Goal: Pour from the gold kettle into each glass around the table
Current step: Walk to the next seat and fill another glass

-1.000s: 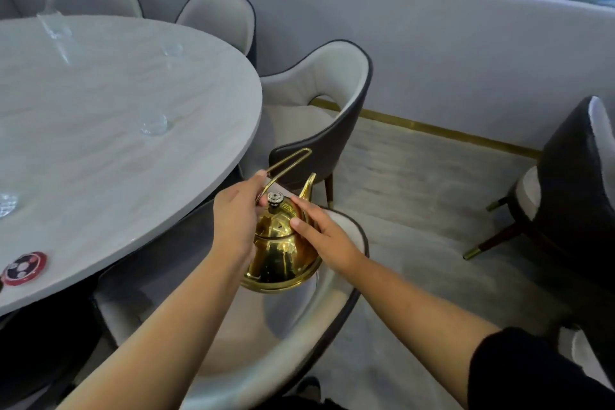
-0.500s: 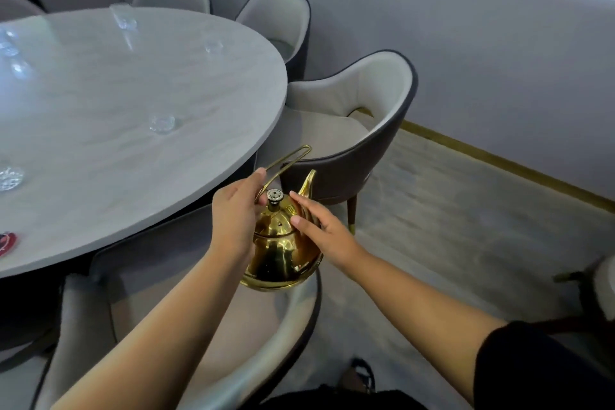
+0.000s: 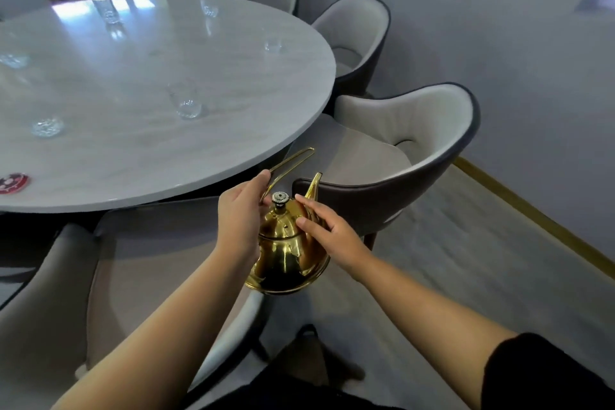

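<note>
Gold kettle (image 3: 286, 253), held in the air close to my body, above the seat of a grey chair (image 3: 149, 260) and just short of the table's edge. My left hand (image 3: 241, 220) grips it, fingers curled round the base of the thin wire handle (image 3: 289, 160), which slants up and away toward the table. My right hand (image 3: 327, 230) lies flat with its fingers straight on the lid and shoulder, beside the lid knob (image 3: 280, 198). It steadies the kettle and holds nothing.

The spout (image 3: 314, 185) points away from me and a little right, toward a second chair (image 3: 416, 143), not at any glass.

Beyond is the round pale table (image 3: 233, 130), with a red disc (image 3: 13, 182) at its near left edge. The nearest glass (image 3: 189, 106) stands ahead and left of the kettle, on my left hand's side, well apart from the spout. I judge the next pour needs the kettle carried forward and left, with the spout swung toward that glass.

Farther glasses (image 3: 273, 44) ring the table. Whether any holds liquid, I cannot tell.
</note>
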Tool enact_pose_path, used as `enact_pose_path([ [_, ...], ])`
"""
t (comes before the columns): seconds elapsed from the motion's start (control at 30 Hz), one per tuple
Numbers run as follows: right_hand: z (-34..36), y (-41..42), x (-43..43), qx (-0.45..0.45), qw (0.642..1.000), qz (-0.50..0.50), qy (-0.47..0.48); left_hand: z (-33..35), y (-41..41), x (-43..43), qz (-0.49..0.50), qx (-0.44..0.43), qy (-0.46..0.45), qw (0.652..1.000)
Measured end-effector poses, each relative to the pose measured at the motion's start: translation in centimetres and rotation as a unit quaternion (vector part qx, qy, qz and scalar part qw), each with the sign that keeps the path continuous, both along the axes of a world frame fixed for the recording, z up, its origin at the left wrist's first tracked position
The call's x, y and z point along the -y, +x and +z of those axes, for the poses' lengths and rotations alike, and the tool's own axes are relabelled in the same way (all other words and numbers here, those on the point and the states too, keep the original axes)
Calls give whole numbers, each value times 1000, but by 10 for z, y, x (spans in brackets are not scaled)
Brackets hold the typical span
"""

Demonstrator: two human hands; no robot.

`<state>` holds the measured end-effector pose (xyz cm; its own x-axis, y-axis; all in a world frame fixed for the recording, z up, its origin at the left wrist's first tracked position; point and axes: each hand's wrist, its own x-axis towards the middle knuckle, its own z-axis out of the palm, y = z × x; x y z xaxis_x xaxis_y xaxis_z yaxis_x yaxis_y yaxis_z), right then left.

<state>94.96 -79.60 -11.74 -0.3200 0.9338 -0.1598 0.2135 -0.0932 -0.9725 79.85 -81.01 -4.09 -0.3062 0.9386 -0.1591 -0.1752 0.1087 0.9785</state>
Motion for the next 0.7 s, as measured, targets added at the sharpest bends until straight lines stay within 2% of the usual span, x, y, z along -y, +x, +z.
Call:
enact_pose_path([
  [0.33,-9,6,-121,19,991,131,12,-11,9,-80,108,42,-2,993],
  [0.7,-2,-50,-223,21,965,263,15,-2,-23,-144,222,-1,1,975],
])
